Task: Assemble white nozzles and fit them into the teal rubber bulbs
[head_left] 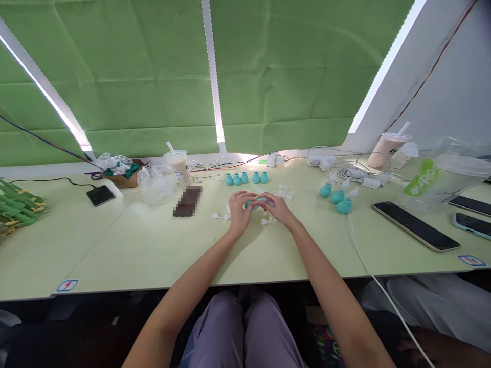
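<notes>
Above the middle of the table, my left hand (241,213) has its fingers curled round a small teal rubber bulb (250,204). Close against it, my right hand (281,209) pinches a small clear plastic piece (267,201) at the bulb's side. Whether the two parts are joined is hidden by my fingers. Small white plastic tips (217,215) lie left of my left hand, and another white tip (265,222) lies between my wrists. Beyond my right hand are clear plastic pieces (286,194).
Several teal bulbs (244,178) stand in a row at the back. Three teal bulbs with white tips (344,206) stand to the right, near a white cable (358,248). Phones (416,226), drink cups (178,166), a plastic bag (157,186) and chargers (322,161) surround the work area.
</notes>
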A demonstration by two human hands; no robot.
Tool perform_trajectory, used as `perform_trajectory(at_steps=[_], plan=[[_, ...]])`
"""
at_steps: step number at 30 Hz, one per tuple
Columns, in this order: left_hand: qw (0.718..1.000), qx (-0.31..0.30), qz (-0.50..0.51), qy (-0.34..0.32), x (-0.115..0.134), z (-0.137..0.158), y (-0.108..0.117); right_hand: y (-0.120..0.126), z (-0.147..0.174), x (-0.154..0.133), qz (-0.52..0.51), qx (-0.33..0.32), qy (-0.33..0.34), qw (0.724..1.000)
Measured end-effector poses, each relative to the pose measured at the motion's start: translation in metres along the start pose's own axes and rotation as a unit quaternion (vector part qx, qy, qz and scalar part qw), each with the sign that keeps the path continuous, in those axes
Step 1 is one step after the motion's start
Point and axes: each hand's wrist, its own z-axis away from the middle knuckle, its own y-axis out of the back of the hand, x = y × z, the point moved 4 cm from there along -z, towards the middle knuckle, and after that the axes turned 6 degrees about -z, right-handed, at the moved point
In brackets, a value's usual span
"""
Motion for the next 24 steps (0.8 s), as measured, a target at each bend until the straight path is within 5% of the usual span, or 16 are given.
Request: perform_trajectory(at_steps=[6,10,14,17,24], plan=[[0.964,0.134,0.185,0.133,-0.031,-0.017,0.029,0.010,0.000,0.002,-0.031,0.062,-0.019,0.997],[0.947,0.233,0.163,0.147,-0.039,-0.020,0.053,0.010,0.000,0.000,-0.033,0.056,-0.019,0.998],[0.996,0.079,0.001,0.031,-0.027,-0.026,0.041,0.007,0.001,-0.002,-0.029,0.033,-0.010,0.999],[0.998,-0.049,-0.026,-0.023,-0.024,-0.021,0.017,0.006,0.001,-0.001,-0.016,0.021,-0.013,1.000],[0.999,-0.023,0.005,-0.049,-0.018,-0.010,-0.001,0.000,0.002,0.005,0.015,-0.011,-0.027,0.999]])
